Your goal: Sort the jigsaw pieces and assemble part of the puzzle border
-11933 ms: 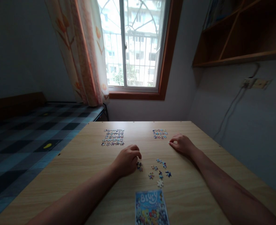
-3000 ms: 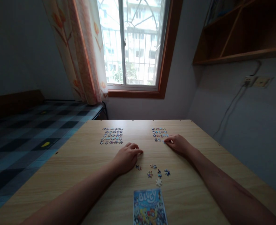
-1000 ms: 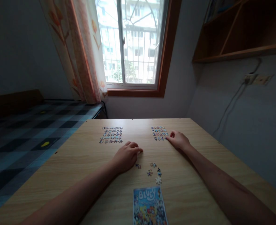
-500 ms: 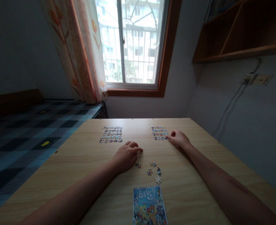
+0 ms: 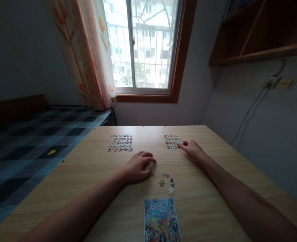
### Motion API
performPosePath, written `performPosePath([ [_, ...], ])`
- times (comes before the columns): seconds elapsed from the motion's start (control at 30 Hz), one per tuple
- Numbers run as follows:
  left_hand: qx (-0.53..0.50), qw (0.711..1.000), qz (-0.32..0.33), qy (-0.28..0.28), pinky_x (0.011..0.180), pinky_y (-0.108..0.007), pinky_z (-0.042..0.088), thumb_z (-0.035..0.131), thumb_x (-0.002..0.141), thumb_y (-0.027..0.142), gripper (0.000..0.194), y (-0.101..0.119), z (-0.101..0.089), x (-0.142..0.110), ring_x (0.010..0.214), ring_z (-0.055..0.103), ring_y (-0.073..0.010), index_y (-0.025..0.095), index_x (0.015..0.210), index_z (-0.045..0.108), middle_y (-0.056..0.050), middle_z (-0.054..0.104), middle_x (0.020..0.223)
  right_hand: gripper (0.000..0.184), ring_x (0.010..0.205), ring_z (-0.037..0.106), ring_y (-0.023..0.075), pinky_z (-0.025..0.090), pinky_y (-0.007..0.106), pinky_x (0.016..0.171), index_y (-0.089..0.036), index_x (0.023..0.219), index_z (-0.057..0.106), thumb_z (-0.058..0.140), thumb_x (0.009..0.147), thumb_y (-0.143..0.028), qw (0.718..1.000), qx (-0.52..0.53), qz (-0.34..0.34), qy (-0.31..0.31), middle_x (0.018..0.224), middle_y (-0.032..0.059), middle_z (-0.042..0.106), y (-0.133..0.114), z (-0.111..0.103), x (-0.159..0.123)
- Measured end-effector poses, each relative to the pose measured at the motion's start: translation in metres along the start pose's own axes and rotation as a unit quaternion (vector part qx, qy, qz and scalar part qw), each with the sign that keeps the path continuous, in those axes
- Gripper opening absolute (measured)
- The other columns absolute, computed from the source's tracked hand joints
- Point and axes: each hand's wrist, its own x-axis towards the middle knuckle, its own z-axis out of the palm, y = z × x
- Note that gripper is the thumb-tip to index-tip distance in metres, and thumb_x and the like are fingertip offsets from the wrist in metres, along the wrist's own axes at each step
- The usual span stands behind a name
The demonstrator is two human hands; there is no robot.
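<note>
My left hand (image 5: 139, 167) rests on the wooden table, palm down, with its fingers apart. Its thumb touches or partly covers a small puzzle piece (image 5: 152, 174). My right hand (image 5: 191, 148) is at the right edge of the right group of puzzle pieces (image 5: 172, 138), thumb and forefinger pinched on a puzzle piece (image 5: 179, 146) at the end of a row; the fingertips hide most of it. Several loose pieces lie between my forearms, among them a face-down pale piece (image 5: 171, 191) and a colourful piece (image 5: 161, 183).
A picture card (image 5: 162, 220) reading "Bluey" lies at the table's near side. Another group of puzzle pieces in rows (image 5: 121, 143) lies at the far left of the table (image 5: 201, 201). Beyond are a checked bed (image 5: 37, 134), a curtain, a window and a wall shelf (image 5: 261, 53).
My left hand has shifted slightly right, its thumb now over the loose piece beside it. My right fingertips have moved slightly left onto the row's end. The view has shifted slightly.
</note>
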Motion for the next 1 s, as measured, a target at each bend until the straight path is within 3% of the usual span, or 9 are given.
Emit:
performPosePath([
  [0.13,0.004,0.999,-0.022,0.045,0.103,-0.045,0.044,0.056,0.093,0.038,0.029,-0.004,0.005,0.003,0.115,0.055,-0.0267,0.023,0.114,0.069,-0.007,0.065,0.124,0.039,0.060,0.049,0.0148,0.032,0.025,0.057,-0.018,0.069,0.060,0.054,0.091,-0.051,0.989,0.062,-0.129,-0.039,0.062,-0.0010,0.056,-0.027,-0.005,-0.011],
  [0.23,-0.010,0.998,-0.023,0.061,0.102,-0.042,0.045,0.041,0.101,0.032,0.033,-0.006,0.006,0.004,0.111,0.057,-0.0235,0.021,0.112,0.070,-0.007,0.068,0.119,0.033,0.063,0.052,0.0146,0.037,0.025,0.061,-0.018,0.079,0.070,0.057,0.093,-0.045,0.955,0.094,-0.258,-0.113,0.067,0.0003,0.060,-0.060,-0.006,-0.028],
  [0.3,-0.015,0.997,-0.028,0.067,0.102,-0.042,0.045,0.041,0.100,0.028,0.033,-0.007,0.007,0.004,0.112,0.057,-0.0233,0.021,0.111,0.070,-0.007,0.068,0.119,0.028,0.067,0.055,0.0141,0.040,0.025,0.065,-0.020,0.093,0.077,0.057,0.095,-0.040,0.925,0.109,-0.330,-0.151,0.076,0.0022,0.064,-0.082,-0.003,-0.042],
  [0.4,-0.014,0.997,-0.028,0.070,0.103,-0.042,0.045,0.043,0.099,0.026,0.031,-0.008,0.008,0.004,0.113,0.057,-0.0234,0.021,0.111,0.071,-0.007,0.068,0.119,0.023,0.069,0.057,0.0140,0.041,0.025,0.068,-0.025,0.102,0.078,0.058,0.096,-0.035,0.897,0.084,-0.396,-0.176,0.082,0.0035,0.066,-0.103,0.007,-0.058],
  [0.5,-0.010,0.997,-0.024,0.072,0.102,-0.042,0.046,0.043,0.098,0.027,0.032,-0.008,0.009,0.004,0.112,0.057,-0.0236,0.021,0.112,0.071,-0.007,0.068,0.119,0.020,0.071,0.057,0.0153,0.040,0.027,0.070,-0.028,0.102,0.079,0.061,0.095,-0.033,0.889,0.027,-0.430,-0.158,0.080,0.0032,0.066,-0.105,0.016,-0.063],
  [0.6,-0.005,0.997,-0.024,0.069,0.101,-0.042,0.046,0.043,0.098,0.029,0.032,-0.008,0.008,0.004,0.111,0.057,-0.0236,0.022,0.112,0.071,-0.006,0.068,0.119,0.018,0.072,0.057,0.0164,0.040,0.027,0.069,-0.030,0.100,0.079,0.063,0.094,-0.032,0.903,-0.017,-0.411,-0.126,0.078,0.0029,0.066,-0.092,0.013,-0.053],
  [0.73,0.003,0.998,-0.021,0.060,0.102,-0.042,0.046,0.044,0.098,0.029,0.031,-0.008,0.007,0.004,0.112,0.057,-0.0239,0.022,0.114,0.070,-0.007,0.068,0.120,0.013,0.079,0.061,0.0187,0.042,0.028,0.077,-0.030,0.093,0.081,0.070,0.086,-0.024,0.926,-0.059,-0.348,-0.135,0.083,0.0025,0.071,-0.062,-0.011,-0.031],
  [0.87,0.000,0.998,-0.018,0.064,0.101,-0.042,0.046,0.046,0.098,0.031,0.030,-0.007,0.007,0.004,0.111,0.058,-0.0238,0.022,0.113,0.070,-0.008,0.068,0.119,0.016,0.087,0.065,0.0230,0.045,0.030,0.083,-0.029,0.087,0.081,0.071,0.078,-0.019,0.958,-0.092,-0.217,-0.163,0.090,0.0027,0.076,-0.030,-0.036,-0.014],
  [1.0,0.001,0.998,-0.015,0.069,0.101,-0.042,0.047,0.048,0.097,0.030,0.028,-0.007,0.007,0.004,0.111,0.058,-0.0240,0.023,0.111,0.070,-0.007,0.068,0.118,0.013,0.090,0.068,0.0252,0.047,0.030,0.083,-0.026,0.083,0.081,0.071,0.075,-0.022,0.981,-0.077,-0.109,-0.143,0.092,0.0050,0.077,-0.006,-0.046,-0.008],
])
